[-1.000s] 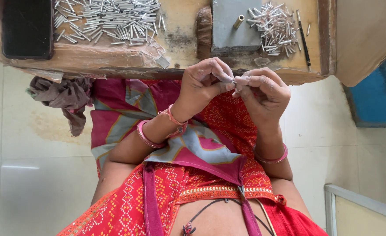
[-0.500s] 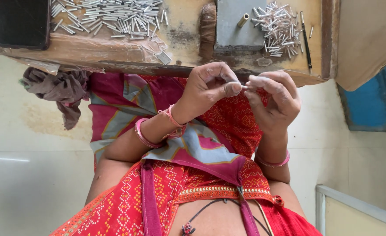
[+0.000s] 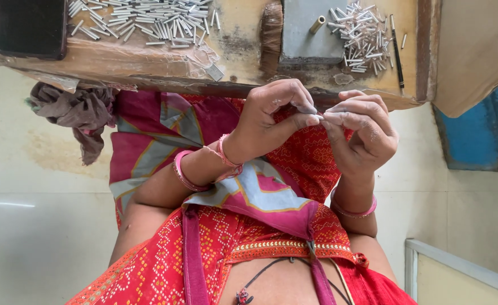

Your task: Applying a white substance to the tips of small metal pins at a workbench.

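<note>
Worn wooden bench [image 3: 243,42] over pale tiles | I see left hand [image 3: 274,116] and right hand [image 3: 362,127] pinching one small metal tube [image 3: 320,117] together below bench edge | sorted row [image 3: 141,20] far-left on bench, loose heap [image 3: 362,36] far-right remains.

My left hand [image 3: 274,116] and right hand [image 3: 362,133] meet fingertip to fingertip, pinching a small silvery tube [image 3: 320,117] between them. Beyond my hands, the worn wooden bench [image 3: 237,39] carries 2 heaps of metal tubes [image 3: 147,20], a grey plate [image 3: 311,28] and a dark phone [image 3: 29,25].
</note>
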